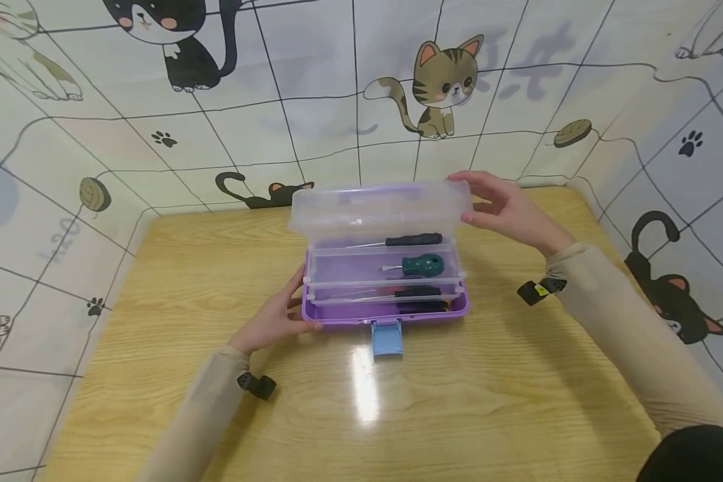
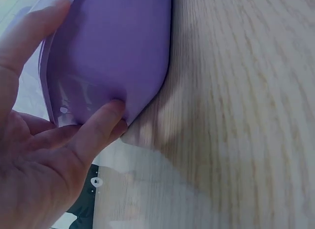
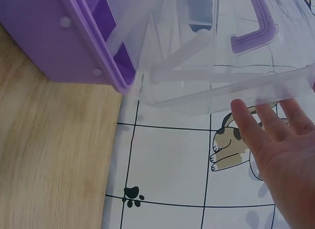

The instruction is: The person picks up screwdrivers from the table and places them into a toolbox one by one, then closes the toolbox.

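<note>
A purple toolbox (image 1: 337, 313) sits on the table with its clear lid (image 1: 379, 209) raised and leaning back. My left hand (image 1: 275, 317) grips the box's left end, thumb at the front corner; in the left wrist view its fingertips press the purple wall (image 2: 118, 47). At the lid's right end, my right hand (image 1: 503, 207) holds the edge between thumb and fingers. Clear trays span the box. A black-handled screwdriver (image 1: 414, 239) lies in the back tray, a green-handled screwdriver (image 1: 423, 266) in the middle one. More dark handles (image 1: 418, 306) lie in front, partly behind tray walls.
A light blue latch (image 1: 387, 339) hangs down at the box's front. The lid carries a purple handle (image 3: 256, 32). The wooden table (image 1: 217, 268) is bordered at the back and sides by a cat-print sheet (image 1: 319, 120). A dark round object (image 1: 695, 458) shows at lower right.
</note>
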A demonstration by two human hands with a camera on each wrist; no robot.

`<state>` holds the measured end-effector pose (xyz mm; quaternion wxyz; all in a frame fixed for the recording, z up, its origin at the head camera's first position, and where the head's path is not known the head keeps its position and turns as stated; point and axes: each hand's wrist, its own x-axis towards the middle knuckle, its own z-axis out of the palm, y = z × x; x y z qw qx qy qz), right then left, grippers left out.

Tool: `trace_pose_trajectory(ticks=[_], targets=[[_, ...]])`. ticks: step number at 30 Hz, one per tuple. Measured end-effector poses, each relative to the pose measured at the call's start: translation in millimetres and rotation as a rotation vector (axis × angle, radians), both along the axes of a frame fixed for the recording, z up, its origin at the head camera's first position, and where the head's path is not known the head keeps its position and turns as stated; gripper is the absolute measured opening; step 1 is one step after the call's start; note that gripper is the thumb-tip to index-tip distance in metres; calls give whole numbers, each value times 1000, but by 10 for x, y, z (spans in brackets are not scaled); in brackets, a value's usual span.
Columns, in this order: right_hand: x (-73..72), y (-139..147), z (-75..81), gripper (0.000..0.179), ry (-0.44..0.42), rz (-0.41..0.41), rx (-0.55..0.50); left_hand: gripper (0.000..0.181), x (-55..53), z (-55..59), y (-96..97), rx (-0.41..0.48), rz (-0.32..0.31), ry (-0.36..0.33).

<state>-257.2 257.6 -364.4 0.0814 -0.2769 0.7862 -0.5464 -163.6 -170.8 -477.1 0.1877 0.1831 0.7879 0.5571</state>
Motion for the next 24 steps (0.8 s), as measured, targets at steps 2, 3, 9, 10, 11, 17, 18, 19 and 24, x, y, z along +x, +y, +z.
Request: trace_pose_trajectory(ticks=[2,3,9,10,11,17,18,19,24], targets=[[23,5,-15,57,2,1,-12,117,-14,-2,3,-5,8,4],[38,5,-20,58,8,-1,-12,116,-22,-4,3,-6,10,5],[126,25,-78,64,76,-7,11,117,-74,-26,1,-16,10,-3],[140,30,-93,65,86,-1,9,117,-79,-29,1,-15,10,-4],[155,32,-105,67,96,3,9,118,-83,-32,1,-17,12,-2],[214,29,-153,73,139,25,2,118,-90,-23,15,-15,22,0],[218,27,-157,73,141,26,2,118,-89,-21,17,-10,21,0],[224,26,-159,73,139,23,5,118,-89,-19,19,-5,22,-1],[263,30,-193,74,114,23,-3,117,-83,-16,19,-16,22,-4]])
